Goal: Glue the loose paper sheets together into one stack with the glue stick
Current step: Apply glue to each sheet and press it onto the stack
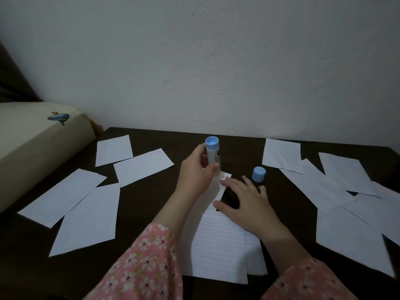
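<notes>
Glue stick (213,155), white-bodied with a blue end turned upward, stood nearly upright in the left hand (195,177), whose fingers and thumb curled around its lower body; its lower tip met the far end of the lined sheet (218,243) lying in the middle of the dark table (151,202). Whether the tip actually pressed on the paper could not be told, since the hand hid it. Beneath that lined sheet another sheet edge showed at the near right, so at least 2 sheets lay stacked there. The right hand (244,200) lay flat with its fingers spread and relaxed, holding nothing, the thumb and forefinger resting on the far right part of the lined sheet and the other fingers over bare tabletop. Just beyond its fingertips stood the blue cap (258,174), upright on the table and apart from the stick. To the left, 4 loose white sheets (86,215) lay scattered, some overlapping at their corners. To the right, a looser spread of lined sheets (337,191) overlapped one another toward the table's edge. Both forearms wore pink floral sleeves (149,263). A cream cushion (36,144) with a small whale print sat at the far left, against the pale wall (216,61).
</notes>
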